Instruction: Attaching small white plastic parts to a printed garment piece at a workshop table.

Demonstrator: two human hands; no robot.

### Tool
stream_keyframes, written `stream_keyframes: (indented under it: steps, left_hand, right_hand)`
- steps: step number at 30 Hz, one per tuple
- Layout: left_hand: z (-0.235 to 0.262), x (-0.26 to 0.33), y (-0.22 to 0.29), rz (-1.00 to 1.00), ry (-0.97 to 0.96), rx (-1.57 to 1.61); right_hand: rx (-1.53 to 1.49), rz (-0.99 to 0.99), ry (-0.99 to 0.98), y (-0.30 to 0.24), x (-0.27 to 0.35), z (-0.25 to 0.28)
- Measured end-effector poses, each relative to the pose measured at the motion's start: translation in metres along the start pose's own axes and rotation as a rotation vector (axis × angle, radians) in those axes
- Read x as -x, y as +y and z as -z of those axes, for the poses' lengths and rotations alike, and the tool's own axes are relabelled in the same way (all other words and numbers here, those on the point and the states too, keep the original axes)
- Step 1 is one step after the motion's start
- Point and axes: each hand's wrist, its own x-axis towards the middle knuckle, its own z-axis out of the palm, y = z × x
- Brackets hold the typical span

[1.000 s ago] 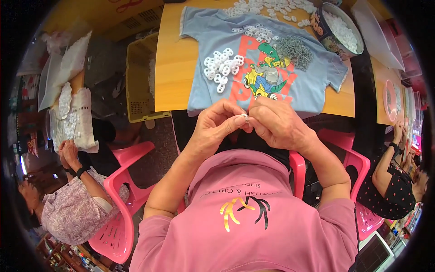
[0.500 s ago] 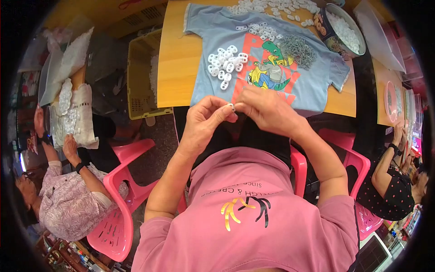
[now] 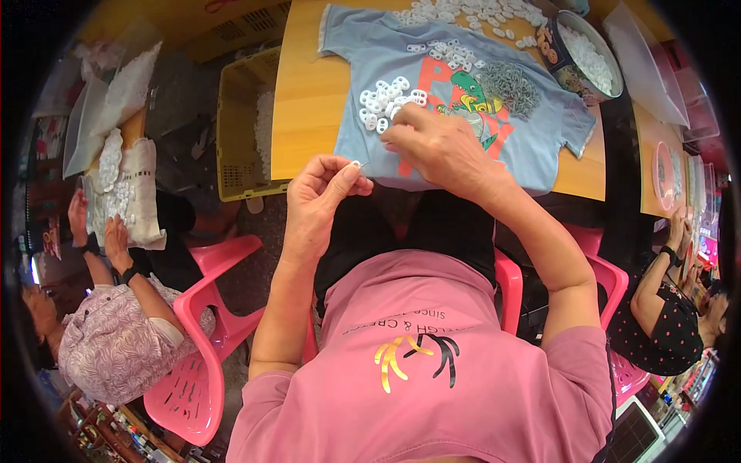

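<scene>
My left hand [image 3: 320,187] is closed in a pinch in front of the table's near edge. Between thumb and forefinger sits a small white plastic piece [image 3: 356,163], with a thin metal bit poking out to the right. My right hand [image 3: 444,148] hangs over the blue T-shirt [image 3: 370,73], fingers bent and fingertips together beside a pile of white two-holed plastic pieces [image 3: 384,100]. Whatever those fingertips hold is hidden. Beyond that hand, a heap of small grey metal parts [image 3: 509,90] lies on the shirt, next to a smaller group of white pieces [image 3: 457,55].
Many white pieces [image 3: 478,11] are spread along the far side of the wooden table [image 3: 305,100]. A round tin [image 3: 575,81] full of white pieces stands far right. A yellow crate [image 3: 231,127] is at the left. People work on both sides, near pink chairs [image 3: 208,339].
My hands have come apart. The left has shifted leftward with the white piece, while the right has moved away from me, up to the near side of the white pile.
</scene>
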Motion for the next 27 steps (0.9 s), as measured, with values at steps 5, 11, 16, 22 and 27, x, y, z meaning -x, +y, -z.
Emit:
stream_keyframes:
  steps: [5,11,16,22,27]
  left_hand:
    - [-0.017,-0.005,0.004,-0.023,-0.048,0.047]
    - [-0.047,-0.014,0.006,-0.182,-0.162,0.103]
    - [-0.062,-0.014,0.006,-0.176,-0.219,0.132]
    - [-0.066,-0.017,0.002,-0.164,-0.210,0.105]
    - [-0.072,-0.018,0.003,-0.145,-0.194,0.105]
  right_hand:
    - [-0.545,-0.348,0.076,-0.007,0.010,0.020]
    - [-1.282,-0.731,0.244,-0.012,0.026,0.032]
    - [-1.285,-0.700,0.375,-0.020,0.036,0.035]
    - [-1.143,-0.640,0.434,-0.028,0.041,0.038]
    - [-1.128,-0.778,0.313,-0.028,0.044,0.043]
